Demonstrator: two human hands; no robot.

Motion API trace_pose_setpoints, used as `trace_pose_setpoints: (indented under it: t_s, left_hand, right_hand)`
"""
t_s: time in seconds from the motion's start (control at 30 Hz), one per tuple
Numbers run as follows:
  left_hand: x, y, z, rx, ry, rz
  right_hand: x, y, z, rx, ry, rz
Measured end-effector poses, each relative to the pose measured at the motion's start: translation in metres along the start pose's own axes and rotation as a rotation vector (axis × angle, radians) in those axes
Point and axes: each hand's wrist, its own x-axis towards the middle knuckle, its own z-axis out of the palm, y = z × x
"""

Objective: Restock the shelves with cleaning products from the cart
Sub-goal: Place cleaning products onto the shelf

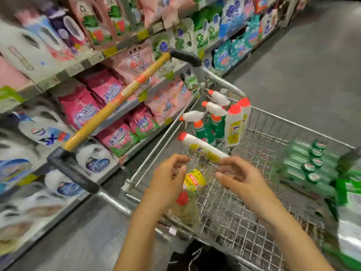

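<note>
Since so much stock sits in the cart [224,218], the restocking looks far from done. Both hands hover over the cart's near end, palms turned toward each other. The left hand [168,180] and right hand [240,177] each have loosely curled fingers, and neither seems to have hold of anything. Blur makes it hard to say whether the left one brushes the clear bottle [192,194] lying below and between them at the cart's near left corner, red cap toward the camera.

Further into the cart, a white bottle [203,149] lies on its side just beyond the fingertips. Past it, at the cart's handle end, stand green sprays [207,130] and two yellow-labelled bottles [234,128]. Along the cart's right side lies a row of green bottles [310,163], with a green-and-white bag [349,212] at the near right corner.

Left of the cart, the shelves [64,73] appear full of pink bags [82,108] and white jugs [35,132]. No gap for bottles shows there, so where this stock belongs cannot be told from this view.

My reading is that the hands are poised to pick up the next bottle, most likely the clear one or the white one. Nearly everything visible in the cart remains to be shelved.
</note>
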Motion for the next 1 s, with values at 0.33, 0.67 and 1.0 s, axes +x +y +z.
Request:
trace_pose_setpoints:
  t_s: [0.33, 0.67, 1.0]
  left_hand:
    - [0.105, -0.093, 0.034, 0.424, -0.478, -0.28]
    - [0.116, -0.114, 0.051, 0.64, -0.674, -0.494]
    - [0.11, -0.083, 0.028, 0.265, -0.212, -0.145]
  right_hand:
    - [0.125, 0.086, 0.047, -0.868, -0.371, -0.219]
    - [0.17, 0.146, 0.084, -1.496, -0.784, -0.213]
    - [0.126, 0.135, 0.032, -1.162, -0.305, -0.06]
